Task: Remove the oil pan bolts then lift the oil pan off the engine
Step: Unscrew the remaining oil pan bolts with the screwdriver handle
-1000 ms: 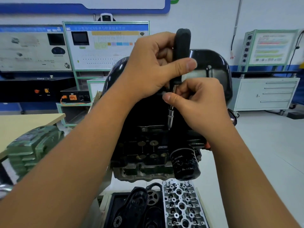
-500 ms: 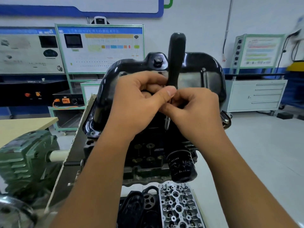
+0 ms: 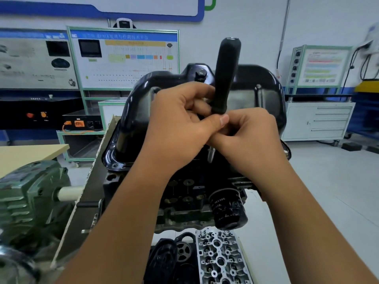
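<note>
Both hands are closed on a driver (image 3: pixel 225 78): left hand (image 3: pixel 180 128) at the handle base, right hand (image 3: pixel 250 138) on the shaft. The oil pan (image 3: pixel 139 103) sits behind, atop the engine (image 3: pixel 184 191).

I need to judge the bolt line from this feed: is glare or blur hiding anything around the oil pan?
Head view: overhead light throws bright glare patches on the glossy oil pan; the hands, left hand and right hand, gripping the driver are sharp; the far right edge smears with motion blur; wide-angle bending curves the wall boards; the engine block below sits in shadow.
</note>
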A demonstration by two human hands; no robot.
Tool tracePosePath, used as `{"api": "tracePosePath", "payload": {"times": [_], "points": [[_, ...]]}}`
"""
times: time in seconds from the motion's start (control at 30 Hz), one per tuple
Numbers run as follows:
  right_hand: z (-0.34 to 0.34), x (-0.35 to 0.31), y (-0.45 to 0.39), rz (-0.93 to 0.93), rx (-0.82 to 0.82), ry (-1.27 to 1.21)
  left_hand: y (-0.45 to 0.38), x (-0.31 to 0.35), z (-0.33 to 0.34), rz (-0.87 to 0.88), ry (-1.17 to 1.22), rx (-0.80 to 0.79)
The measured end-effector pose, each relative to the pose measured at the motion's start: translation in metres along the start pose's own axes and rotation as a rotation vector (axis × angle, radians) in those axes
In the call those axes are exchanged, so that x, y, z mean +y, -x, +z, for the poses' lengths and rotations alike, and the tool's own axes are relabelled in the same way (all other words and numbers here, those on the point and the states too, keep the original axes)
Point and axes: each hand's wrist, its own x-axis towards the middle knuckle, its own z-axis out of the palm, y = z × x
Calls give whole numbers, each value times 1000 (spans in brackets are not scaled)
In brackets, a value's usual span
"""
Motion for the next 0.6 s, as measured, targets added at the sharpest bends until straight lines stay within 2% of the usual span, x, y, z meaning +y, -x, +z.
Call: {"api": "tracePosePath", "payload": {"times": [0.1, 0.17, 0.3, 0.43, 0.6], "points": [[6, -2, -2, -4, 148, 174, 2, 0, 3, -18, 20, 21], [7, -3, -3, -11, 151, 192, 3, -1, 1, -40, 20, 24], [5, -2, -6, 1, 77, 154, 2, -4, -3, -110, 4, -23], [-8, 2, -9, 12, -121, -22, 3, -2, -6, -135, -70, -131], [-23, -2, -7, 13, -175, -71, 4, -5, -5, -122, -156, -106]]}}
